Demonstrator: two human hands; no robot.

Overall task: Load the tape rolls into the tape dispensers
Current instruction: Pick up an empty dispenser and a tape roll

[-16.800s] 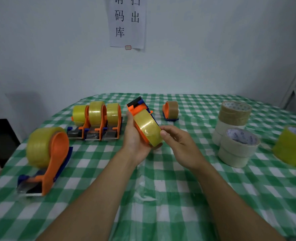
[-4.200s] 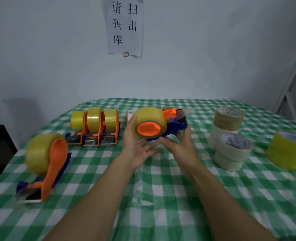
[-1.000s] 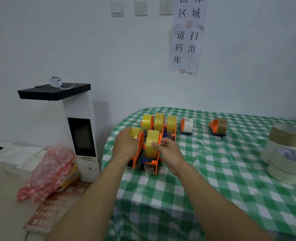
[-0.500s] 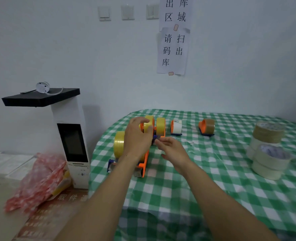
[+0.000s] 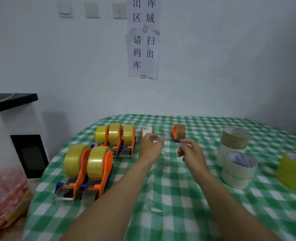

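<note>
Two large orange dispensers (image 5: 90, 169), each holding a yellow tape roll, stand side by side at the table's front left. Behind them a row of three smaller loaded dispensers (image 5: 116, 136) stands. A small dispenser with white tape (image 5: 147, 131) and one with brown tape (image 5: 179, 133) sit further back. My left hand (image 5: 149, 146) hovers right in front of the white one, fingers loosely curled; I cannot tell if it touches it. To its right my right hand (image 5: 190, 152) hangs in the air, relaxed and holding nothing.
A stack of loose rolls, brown (image 5: 235, 138) above white ones (image 5: 239, 168), stands at the right, with a big yellow roll (image 5: 295, 171) at the right edge. The green checked tablecloth (image 5: 169, 197) covers the table. A white kiosk (image 5: 29, 153) and a red bag (image 5: 3, 192) stand left of the table.
Both hands have let go of the large dispenser, which now stands beside the other large one. They have moved back and right toward the small dispensers. The view shifted right.
</note>
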